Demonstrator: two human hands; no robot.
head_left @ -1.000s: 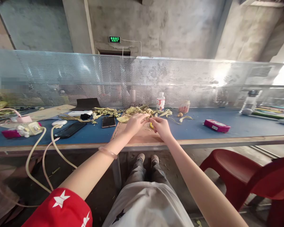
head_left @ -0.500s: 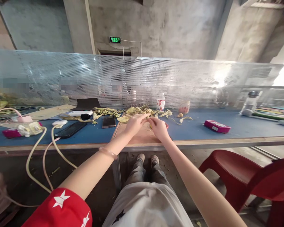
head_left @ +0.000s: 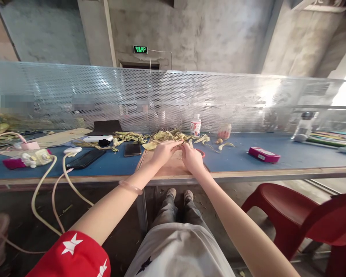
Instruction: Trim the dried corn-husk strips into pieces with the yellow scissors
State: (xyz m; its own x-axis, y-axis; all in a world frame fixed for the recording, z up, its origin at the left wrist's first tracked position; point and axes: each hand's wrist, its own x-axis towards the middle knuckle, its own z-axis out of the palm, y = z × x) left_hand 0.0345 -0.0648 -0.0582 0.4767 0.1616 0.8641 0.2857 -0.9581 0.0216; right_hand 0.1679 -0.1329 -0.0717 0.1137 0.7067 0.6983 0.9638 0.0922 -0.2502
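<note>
My left hand [head_left: 164,151] and my right hand [head_left: 192,157] meet over a brown board [head_left: 173,168] on the blue table [head_left: 239,157]. Both have their fingers pinched together at the edge of a heap of pale yellow-green husks [head_left: 167,135]. What the fingertips grip is too small to name; it seems to be a strip from the heap. A red object [head_left: 202,153] peeks out just right of my right hand. My legs and shoes [head_left: 177,192] show under the table.
Left on the table lie two dark phones [head_left: 86,158] [head_left: 132,149], a pink box [head_left: 13,162] and white cables [head_left: 46,181]. A small bottle [head_left: 195,124], a plastic cup [head_left: 224,131] and a pink box [head_left: 264,154] stand right. A perforated metal screen [head_left: 103,96] backs the table. Red chairs [head_left: 300,215] stand at right.
My right hand has slid a little left and forward, closer to the left hand and the husk heap. The yellow bit seen under it a second ago is hidden.
</note>
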